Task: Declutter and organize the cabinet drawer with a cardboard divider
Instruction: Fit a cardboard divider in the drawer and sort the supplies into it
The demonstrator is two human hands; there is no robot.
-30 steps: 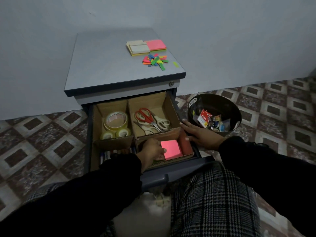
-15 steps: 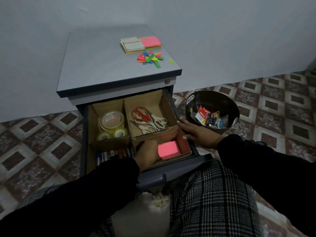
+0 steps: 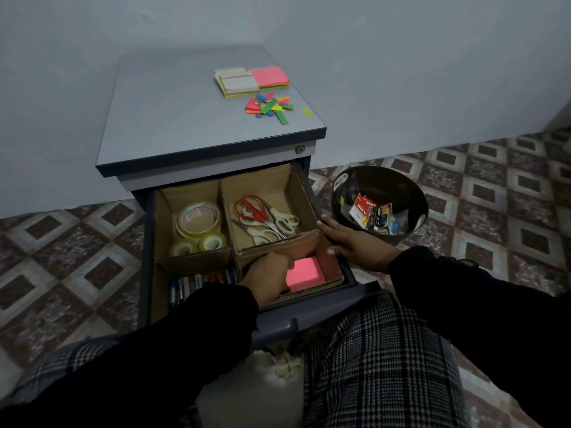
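Note:
The cabinet drawer (image 3: 279, 327) is pulled out and lined with a cardboard divider (image 3: 298, 188) of several compartments. A pink sticky note pad (image 3: 307, 270) lies in the near right compartment. My left hand (image 3: 270, 278) reaches into that compartment, its curled fingers closed on the pad's left edge. My right hand (image 3: 355, 245) rests flat on the drawer's right rim with fingers spread. Tape rolls (image 3: 199, 219) fill the far left compartment and scissors (image 3: 267, 217) the far right. Pens and batteries (image 3: 191, 285) lie in the near left one, partly hidden by my sleeve.
On the cabinet top (image 3: 185, 118) lie more sticky note pads (image 3: 251, 80) and a scatter of coloured paper strips (image 3: 268, 106). A dark round bin (image 3: 381, 180) with small packets stands on the tiled floor right of the drawer. My knees are under the drawer front.
My left hand has slid left off the top of the pink pad, which now lies flat and more exposed in its compartment. My right hand has stayed on the rim. The view has shifted slightly.

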